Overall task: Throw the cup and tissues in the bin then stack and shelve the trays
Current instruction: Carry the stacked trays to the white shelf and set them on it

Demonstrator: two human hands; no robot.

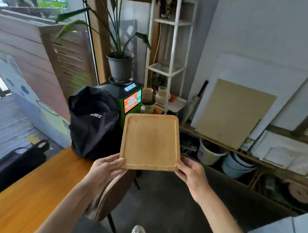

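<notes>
A square wooden tray (150, 142) with a raised rim is held level in the air in front of me, above the floor. My left hand (106, 167) grips its near left corner, thumb on top. My right hand (191, 172) grips its near right corner the same way. The tray's top surface is bare; I cannot tell whether another tray lies under it. A white open shelf unit (168, 63) stands against the wall beyond the tray. No cup or tissues are in sight.
An orange wooden table (27, 198) runs along my left with a black bag (93, 123) on its far end. A brown chair (112, 195) stands below my left arm. A green-fronted machine (131, 100) carries a potted plant (120, 65). Buckets and boards crowd the low rack (237, 157) on the right.
</notes>
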